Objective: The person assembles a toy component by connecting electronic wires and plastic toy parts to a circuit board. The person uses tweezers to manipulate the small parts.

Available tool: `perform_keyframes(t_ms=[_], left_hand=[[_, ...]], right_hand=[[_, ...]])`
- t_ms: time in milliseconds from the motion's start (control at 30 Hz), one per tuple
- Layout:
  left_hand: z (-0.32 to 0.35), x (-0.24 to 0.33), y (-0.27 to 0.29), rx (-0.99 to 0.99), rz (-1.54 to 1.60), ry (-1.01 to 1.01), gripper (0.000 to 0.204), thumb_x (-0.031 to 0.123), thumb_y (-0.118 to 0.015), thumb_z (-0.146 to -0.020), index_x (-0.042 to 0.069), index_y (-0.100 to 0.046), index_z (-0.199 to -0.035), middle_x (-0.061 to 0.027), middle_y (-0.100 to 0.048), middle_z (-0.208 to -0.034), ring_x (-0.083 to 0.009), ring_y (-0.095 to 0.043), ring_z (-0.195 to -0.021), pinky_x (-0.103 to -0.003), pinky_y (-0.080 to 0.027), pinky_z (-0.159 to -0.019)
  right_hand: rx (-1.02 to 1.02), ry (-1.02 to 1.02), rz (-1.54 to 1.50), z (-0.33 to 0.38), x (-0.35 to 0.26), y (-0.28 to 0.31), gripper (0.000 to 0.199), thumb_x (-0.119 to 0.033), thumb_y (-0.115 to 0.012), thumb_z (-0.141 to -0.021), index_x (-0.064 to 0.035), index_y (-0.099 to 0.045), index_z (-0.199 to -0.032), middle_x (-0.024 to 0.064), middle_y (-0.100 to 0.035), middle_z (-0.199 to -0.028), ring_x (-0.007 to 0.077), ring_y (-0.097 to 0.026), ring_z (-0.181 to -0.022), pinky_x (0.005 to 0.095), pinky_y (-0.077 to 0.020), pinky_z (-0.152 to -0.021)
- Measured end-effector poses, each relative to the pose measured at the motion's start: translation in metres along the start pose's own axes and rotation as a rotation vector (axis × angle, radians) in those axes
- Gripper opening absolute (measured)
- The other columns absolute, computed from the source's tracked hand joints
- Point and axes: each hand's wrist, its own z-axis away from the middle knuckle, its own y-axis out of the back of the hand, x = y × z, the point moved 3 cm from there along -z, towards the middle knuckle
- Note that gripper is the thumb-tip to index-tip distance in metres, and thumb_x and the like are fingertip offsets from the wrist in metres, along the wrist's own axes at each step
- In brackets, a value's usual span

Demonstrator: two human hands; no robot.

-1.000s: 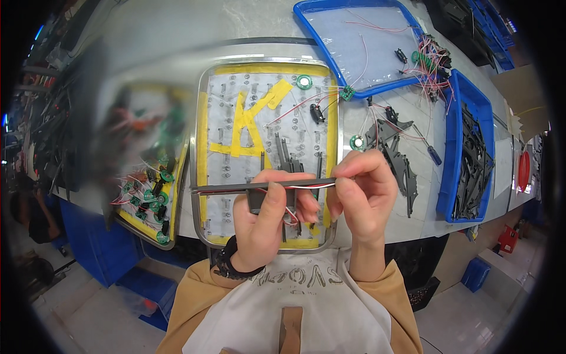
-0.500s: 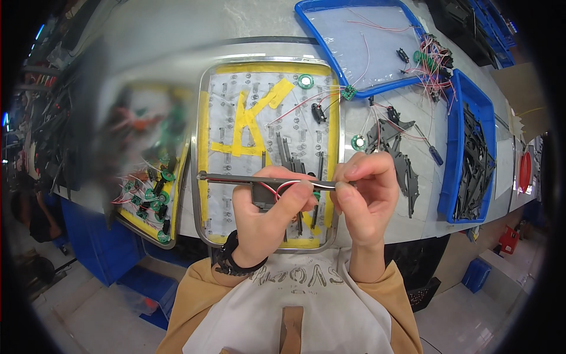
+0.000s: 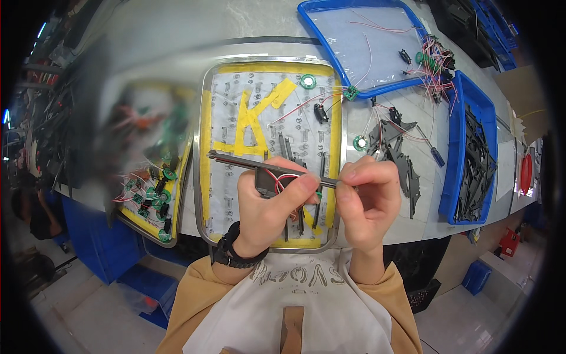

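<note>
Above the paper-lined metal tray (image 3: 198,135), a long dark grey plastic part (image 3: 239,161) is held crosswise, its left end tilted up. My left hand (image 3: 264,211) wraps round its middle, with the thumb pressing near the thin red and white wires (image 3: 276,179) on it. At the part's right end, my right hand (image 3: 371,203) pinches between thumb and index finger. Those fingertips cover whatever lies between them. Under the hands, several slim dark grey strips (image 3: 285,147) lie on the tray's paper, partly hidden.
Green round piece (image 3: 308,81) and small black component (image 3: 320,113) lie in the tray. To the right are dark grey plastic parts (image 3: 402,168), a screwdriver (image 3: 437,155) and a filled blue bin (image 3: 449,189). A blue tray (image 3: 330,56) stands behind; wired circuit boards (image 3: 154,197) lie left.
The plastic part has tilted, its left end rising and shifting slightly right. My left hand turned with it; my right hand still pinches the right end.
</note>
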Motion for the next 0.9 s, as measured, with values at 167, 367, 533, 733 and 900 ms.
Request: perform_keyframes(t_ms=[167, 367, 533, 733, 900], left_hand=[[0.004, 0.005, 0.001, -0.034, -0.058, 0.014, 0.018, 0.014, -0.061, -0.079, -0.004, -0.059, -0.080, -0.0089, -0.061, -0.066, -0.0102, -0.057, -0.058, -0.020, -0.044, -0.051], [0.006, 0.009, 0.006, -0.026, -0.100, -0.025, 0.024, 0.019, -0.059, -0.082, -0.005, -0.059, -0.083, -0.0101, -0.062, -0.068, -0.0102, -0.057, -0.058, -0.021, -0.045, -0.051], [0.010, 0.009, 0.002, -0.063, -0.139, -0.075, 0.022, 0.017, -0.057, -0.084, -0.005, -0.059, -0.085, -0.0097, -0.062, -0.070, -0.0099, -0.057, -0.061, -0.021, -0.045, -0.054], [0.012, 0.014, 0.002, -0.169, -0.184, -0.033, 0.020, 0.015, -0.056, -0.085, -0.005, -0.059, -0.086, -0.0086, -0.062, -0.073, -0.0096, -0.057, -0.064, -0.021, -0.046, -0.057], [0.012, 0.023, 0.001, -0.236, -0.214, -0.036, 0.027, 0.021, -0.050, -0.088, -0.004, -0.058, -0.087, -0.0073, -0.060, -0.069, -0.0095, -0.056, -0.063, -0.022, -0.045, -0.057]], right_hand=[[0.033, -0.126, -0.157, 0.007, 0.006, 0.005, 0.019, 0.007, -0.055, -0.076, -0.0005, -0.048, -0.091, 0.0063, -0.052, -0.082, 0.0067, -0.045, -0.065, 0.0198, -0.0381, -0.058], [-0.065, -0.403, 0.058, -0.005, -0.006, 0.006, 0.012, 0.004, -0.061, -0.071, 0.0014, -0.056, -0.082, 0.0060, -0.057, -0.072, 0.0081, -0.052, -0.060, 0.0199, -0.0397, -0.052], [-0.146, -0.208, 0.269, -0.016, -0.013, 0.004, 0.009, 0.001, -0.066, -0.067, 0.0013, -0.058, -0.072, 0.0064, -0.059, -0.068, 0.0106, -0.055, -0.057, 0.0213, -0.0409, -0.049], [-0.243, -0.150, 0.394, -0.022, -0.022, 0.005, 0.011, -0.002, -0.068, -0.065, -0.0004, -0.057, -0.067, 0.0059, -0.057, -0.058, 0.0145, -0.054, -0.048, 0.0238, -0.0394, -0.044], [-0.387, -0.060, 0.616, -0.032, -0.037, 0.001, 0.016, -0.007, -0.069, -0.065, -0.0041, -0.054, -0.060, 0.0059, -0.051, -0.051, 0.0210, -0.050, -0.043, 0.0280, -0.0370, -0.040]])
